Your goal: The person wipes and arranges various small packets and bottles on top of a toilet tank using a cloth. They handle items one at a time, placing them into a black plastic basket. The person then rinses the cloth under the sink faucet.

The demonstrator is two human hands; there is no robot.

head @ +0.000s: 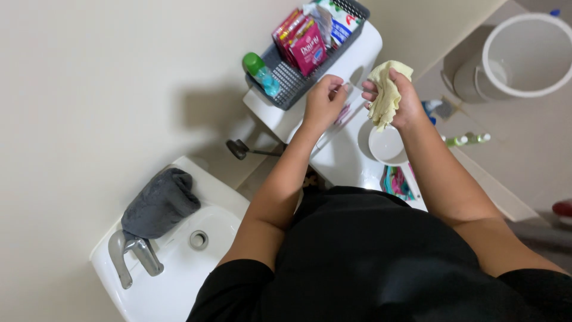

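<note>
My right hand (400, 95) grips a crumpled pale yellow cloth (386, 94) above the white toilet tank (357, 56). My left hand (325, 101) is beside it, fingers pinched on a small clear plastic item (353, 95) that I cannot make out well. Both hands hover over the closed white toilet lid (342, 158). A small white bowl (387, 146) rests on the lid just below the cloth.
A grey wire basket (292, 80) with red packets, a white bag and a green-capped blue bottle (262, 73) sits on the tank. A white sink (173, 268) with a metal tap (128, 256) and a grey towel (161, 203) is lower left. A white bin (518, 56) stands upper right.
</note>
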